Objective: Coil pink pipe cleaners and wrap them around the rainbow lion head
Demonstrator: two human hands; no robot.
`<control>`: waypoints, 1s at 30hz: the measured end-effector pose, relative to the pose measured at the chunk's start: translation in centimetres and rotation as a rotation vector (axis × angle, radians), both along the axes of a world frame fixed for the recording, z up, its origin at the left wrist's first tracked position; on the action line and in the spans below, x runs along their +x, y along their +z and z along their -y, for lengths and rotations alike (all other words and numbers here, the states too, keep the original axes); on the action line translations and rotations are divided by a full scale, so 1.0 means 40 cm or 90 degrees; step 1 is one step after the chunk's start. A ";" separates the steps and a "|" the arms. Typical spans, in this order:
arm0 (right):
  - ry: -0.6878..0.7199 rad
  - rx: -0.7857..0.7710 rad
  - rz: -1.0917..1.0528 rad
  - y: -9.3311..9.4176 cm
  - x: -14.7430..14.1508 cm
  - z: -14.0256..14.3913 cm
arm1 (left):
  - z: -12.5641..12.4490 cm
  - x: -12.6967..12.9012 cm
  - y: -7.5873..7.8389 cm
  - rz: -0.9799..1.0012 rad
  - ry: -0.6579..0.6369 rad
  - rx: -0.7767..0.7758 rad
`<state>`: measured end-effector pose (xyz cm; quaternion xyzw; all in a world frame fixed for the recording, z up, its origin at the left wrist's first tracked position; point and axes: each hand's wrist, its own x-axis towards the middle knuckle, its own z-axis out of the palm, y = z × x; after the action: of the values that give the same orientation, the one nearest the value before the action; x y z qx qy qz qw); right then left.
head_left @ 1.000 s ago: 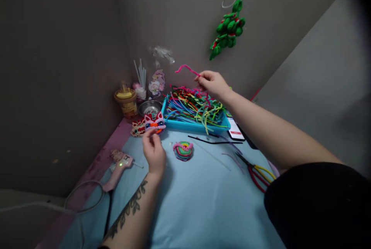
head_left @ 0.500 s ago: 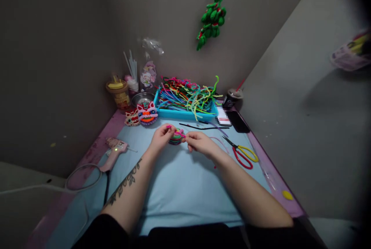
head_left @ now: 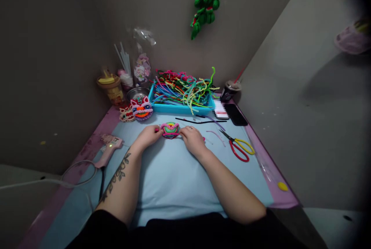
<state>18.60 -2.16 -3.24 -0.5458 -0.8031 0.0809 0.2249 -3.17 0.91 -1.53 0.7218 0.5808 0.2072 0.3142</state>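
A small round coil of coloured pipe cleaners point(head_left: 170, 129) lies on the light blue table top point(head_left: 174, 179), with a pink pipe cleaner running along its lower edge. My left hand point(head_left: 148, 136) pinches the pink pipe cleaner at the coil's left side. At the coil's right side my right hand point(head_left: 193, 138) holds the same pink strand, whose end pokes out past my fingers. A turquoise tray point(head_left: 179, 108) heaped with many coloured pipe cleaners stands just behind the coil.
Red-and-yellow scissors point(head_left: 239, 148) lie to the right, a pink glue gun point(head_left: 108, 149) with its cord to the left. Two fuzzy lion-head figures point(head_left: 141, 108), a metal bowl, a cup, a phone point(head_left: 234, 114) and loose black and lilac strands sit near the tray. A green ornament point(head_left: 204, 4) hangs on the wall.
My right hand brought a pink pipe cleaner from the tray down to the coil. My left hand moved right to the coil. Both hands now press the strand against it.
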 end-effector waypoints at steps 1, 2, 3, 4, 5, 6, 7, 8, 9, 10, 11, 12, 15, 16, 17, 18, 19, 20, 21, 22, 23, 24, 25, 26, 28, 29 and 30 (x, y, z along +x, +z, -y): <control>-0.001 0.001 0.005 0.000 -0.001 0.000 | -0.002 0.000 -0.002 -0.009 0.002 0.000; -0.002 0.001 0.005 -0.001 -0.002 0.000 | -0.003 -0.001 -0.002 -0.015 0.004 -0.001; 0.000 0.001 0.002 -0.001 -0.002 0.000 | -0.004 -0.002 -0.001 -0.021 0.005 -0.002; 0.002 0.001 -0.003 -0.001 -0.001 0.001 | -0.003 -0.004 0.002 -0.024 0.006 -0.005; 0.006 0.003 -0.012 -0.001 0.000 0.003 | -0.002 -0.006 0.008 -0.017 0.007 -0.008; 0.013 0.008 -0.026 -0.001 0.001 0.006 | 0.000 -0.007 0.016 0.005 0.008 -0.010; 0.022 0.018 -0.047 0.001 0.003 0.011 | 0.002 -0.008 0.025 0.044 0.011 -0.011; 0.032 0.032 -0.075 0.004 0.004 0.017 | 0.006 -0.009 0.035 0.104 0.018 -0.009; 0.042 0.049 -0.107 0.008 0.004 0.025 | 0.010 -0.008 0.046 0.187 0.023 -0.005; 0.050 0.066 -0.141 0.012 0.004 0.034 | 0.015 -0.007 0.055 0.278 0.039 0.003; 0.056 0.078 -0.173 0.017 0.003 0.043 | 0.019 -0.004 0.063 0.368 0.052 0.010; 0.058 0.081 -0.199 0.022 0.001 0.053 | 0.023 0.001 0.067 0.449 0.066 0.017; 0.067 0.053 -0.246 0.033 -0.004 0.076 | 0.027 0.018 0.065 0.614 0.087 0.008; 0.070 0.044 -0.256 0.035 -0.003 0.080 | 0.027 0.023 0.061 0.646 0.095 0.002; 0.069 0.041 -0.264 0.037 -0.002 0.083 | 0.026 0.027 0.057 0.667 0.107 -0.007; 0.062 0.042 -0.268 0.038 0.002 0.083 | 0.024 0.030 0.054 0.686 0.125 -0.015; 0.050 0.044 -0.269 0.040 0.008 0.083 | 0.022 0.031 0.051 0.706 0.152 -0.022; 0.038 0.045 -0.268 0.041 0.015 0.081 | 0.020 0.030 0.050 0.727 0.183 -0.029; 0.028 0.043 -0.267 0.043 0.024 0.078 | 0.018 0.029 0.050 0.752 0.214 -0.036; 0.024 0.039 -0.266 0.045 0.033 0.075 | 0.017 0.027 0.051 0.778 0.240 -0.045; 0.025 0.032 -0.265 0.047 0.042 0.072 | 0.015 0.025 0.052 0.804 0.256 -0.053; 0.029 0.025 -0.264 0.049 0.050 0.069 | 0.015 0.023 0.053 0.828 0.261 -0.063; 0.034 0.019 -0.263 0.051 0.057 0.067 | 0.014 0.022 0.054 0.848 0.257 -0.075; 0.038 0.014 -0.261 0.053 0.062 0.065 | 0.014 0.020 0.055 0.868 0.248 -0.087; 0.042 0.009 -0.252 0.054 0.068 0.062 | 0.014 0.019 0.056 0.911 0.220 -0.115; 0.042 0.010 -0.247 0.054 0.070 0.061 | 0.013 0.019 0.055 0.932 0.206 -0.123; 0.039 0.011 -0.240 0.055 0.071 0.061 | 0.011 0.019 0.053 0.946 0.196 -0.125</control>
<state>21.43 -4.59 -1.06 -0.4944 -0.7636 0.1818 0.3735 -2.40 0.45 0.57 0.2729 0.3266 0.6270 0.6525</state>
